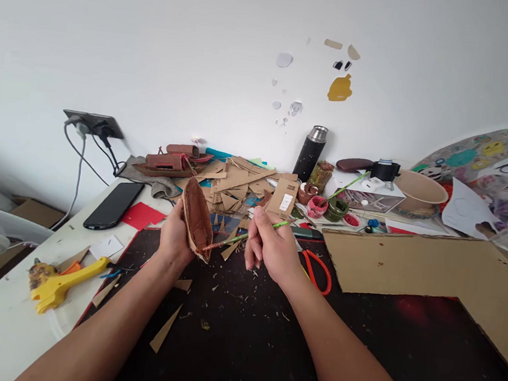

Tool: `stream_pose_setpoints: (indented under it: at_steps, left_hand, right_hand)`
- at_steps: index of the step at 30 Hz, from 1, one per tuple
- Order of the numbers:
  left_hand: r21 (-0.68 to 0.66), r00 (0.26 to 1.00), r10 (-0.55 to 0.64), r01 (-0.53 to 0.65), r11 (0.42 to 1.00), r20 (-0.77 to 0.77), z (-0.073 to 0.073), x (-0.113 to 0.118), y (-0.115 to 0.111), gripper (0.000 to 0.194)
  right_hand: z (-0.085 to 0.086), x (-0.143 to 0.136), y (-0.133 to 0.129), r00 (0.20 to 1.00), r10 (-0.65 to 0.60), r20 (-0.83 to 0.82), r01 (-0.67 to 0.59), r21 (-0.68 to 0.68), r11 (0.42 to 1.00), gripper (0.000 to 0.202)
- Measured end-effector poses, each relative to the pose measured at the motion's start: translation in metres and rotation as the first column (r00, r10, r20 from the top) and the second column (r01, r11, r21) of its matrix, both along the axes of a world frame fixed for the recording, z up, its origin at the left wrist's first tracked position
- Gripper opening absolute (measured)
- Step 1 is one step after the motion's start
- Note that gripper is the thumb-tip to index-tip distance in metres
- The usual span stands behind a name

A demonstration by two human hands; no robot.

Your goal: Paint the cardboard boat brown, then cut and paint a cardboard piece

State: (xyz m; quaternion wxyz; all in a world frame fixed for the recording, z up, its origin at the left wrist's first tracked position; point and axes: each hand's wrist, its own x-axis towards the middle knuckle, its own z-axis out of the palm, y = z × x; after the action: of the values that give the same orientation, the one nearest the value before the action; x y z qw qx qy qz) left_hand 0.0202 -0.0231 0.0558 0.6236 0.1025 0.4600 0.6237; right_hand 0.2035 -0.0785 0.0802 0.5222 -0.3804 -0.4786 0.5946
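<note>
My left hand [175,233] grips a small cardboard boat hull [197,214], tilted so its brown-painted inside faces me. In my right hand [273,244] is a thin green paintbrush [243,237], pinched between thumb and fingers. Its brown-stained tip touches the inside of the hull near the lower end. Behind the right hand stand open paint jars: a brown one [307,193], a red one [317,207] and a dark green one [337,209]. Finished-looking brown model boats [165,163] rest at the back left on a grey cloth.
Cardboard scraps [241,180] pile up at the back. Red-handled scissors [318,273] lie right of my hand, beside a large cardboard sheet [379,260]. A yellow glue gun [64,285] and a black phone [113,205] are at left. A black thermos [311,154] stands by the wall.
</note>
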Motion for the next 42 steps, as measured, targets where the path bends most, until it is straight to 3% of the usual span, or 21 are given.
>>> stream_pose_setpoints:
  at_steps: [25,42]
  left_hand:
    - [-0.010,0.999,0.028,-0.028,1.000,-0.029,0.002,0.004,-0.001,0.031]
    - [0.031,0.998,0.059,-0.059,0.998,-0.015,-0.007,-0.005,0.006,0.029]
  right_hand:
    - [-0.002,-0.003,-0.001,0.999,0.006,-0.036,-0.006,0.002,1.000,0.063]
    - [-0.002,0.000,0.000,0.999,0.028,-0.034,-0.027,0.011,1.000,0.064]
